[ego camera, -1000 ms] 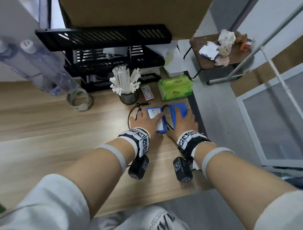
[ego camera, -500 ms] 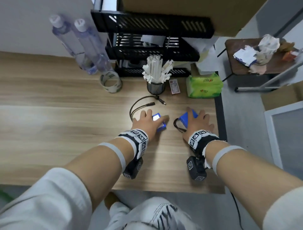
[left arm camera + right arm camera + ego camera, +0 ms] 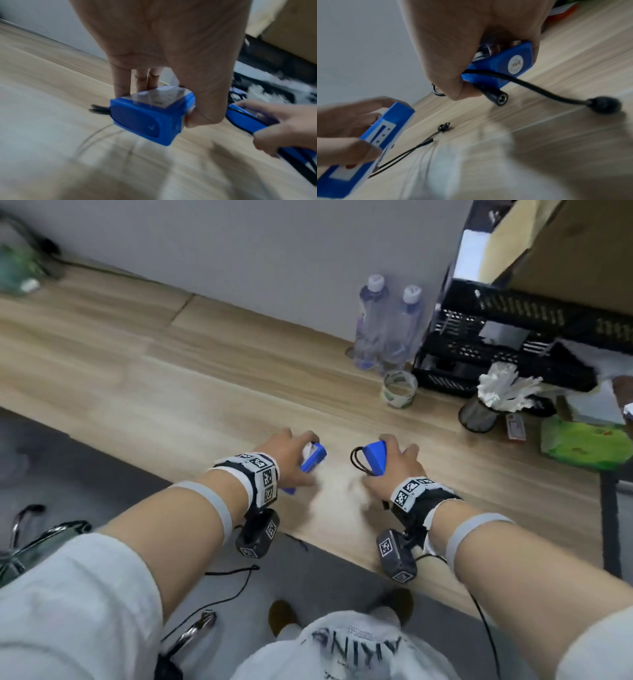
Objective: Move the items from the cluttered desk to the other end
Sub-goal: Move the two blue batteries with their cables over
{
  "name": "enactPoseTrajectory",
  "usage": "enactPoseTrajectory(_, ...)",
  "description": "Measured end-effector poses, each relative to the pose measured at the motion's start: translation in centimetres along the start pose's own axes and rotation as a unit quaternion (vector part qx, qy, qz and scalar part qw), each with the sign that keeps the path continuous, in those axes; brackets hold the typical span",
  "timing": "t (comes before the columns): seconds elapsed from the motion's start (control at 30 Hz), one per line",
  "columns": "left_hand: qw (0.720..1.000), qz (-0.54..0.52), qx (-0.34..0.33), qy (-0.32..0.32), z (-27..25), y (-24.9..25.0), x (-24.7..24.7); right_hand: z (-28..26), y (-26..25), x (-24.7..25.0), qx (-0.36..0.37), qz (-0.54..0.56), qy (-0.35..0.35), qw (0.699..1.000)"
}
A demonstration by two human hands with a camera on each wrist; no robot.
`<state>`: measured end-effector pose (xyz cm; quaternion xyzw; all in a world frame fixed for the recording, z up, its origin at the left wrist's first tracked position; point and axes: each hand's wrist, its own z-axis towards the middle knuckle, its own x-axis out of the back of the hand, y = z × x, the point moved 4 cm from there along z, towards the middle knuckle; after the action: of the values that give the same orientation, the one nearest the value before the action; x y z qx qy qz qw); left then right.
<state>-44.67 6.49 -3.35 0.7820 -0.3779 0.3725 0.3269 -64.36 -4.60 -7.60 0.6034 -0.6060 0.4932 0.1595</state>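
Observation:
My left hand (image 3: 301, 455) grips a blue battery pack with a white label (image 3: 313, 460) between fingers and thumb, lifted just above the wooden desk (image 3: 171, 378). In the left wrist view this pack (image 3: 149, 116) shows thin black leads at its far end. My right hand (image 3: 383, 463) holds a second blue pack (image 3: 375, 457) with a black looped cable. The right wrist view shows that pack (image 3: 503, 65) pinched in the hand, with its black cable (image 3: 539, 89) and plug hanging over the desk. The two packs are a short gap apart.
At the right end stand two water bottles (image 3: 387, 326), a tape roll (image 3: 399, 388), a black mesh rack (image 3: 496, 344), a mesh cup of white sticks (image 3: 479, 412), a small card (image 3: 515, 428) and a green tissue pack (image 3: 582, 443). Bare wood stretches away to the left.
Both hands have lifted their blue packs off the desk and carried them left, away from the rack and cup. The head view has swung left along the desk.

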Motion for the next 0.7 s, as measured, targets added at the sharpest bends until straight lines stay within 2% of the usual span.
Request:
enactPoseTrajectory(0.3,0.984,-0.091,0.073,0.131,-8.9,-20.6,7.3,-3.7,-21.9,-6.8,0.136,-0.047,-0.001,0.990)
enactPoseTrajectory(0.5,0.973,-0.117,0.129,0.153,-13.2,-32.2,8.9,-5.6,-32.9,-11.6,0.211,-0.068,-0.029,0.975)
enactPoseTrajectory(0.7,0.957,-0.165,0.176,0.164,-15.6,-40.5,9.5,-4.5,-41.8,-15.4,0.264,-0.085,-0.057,0.959)
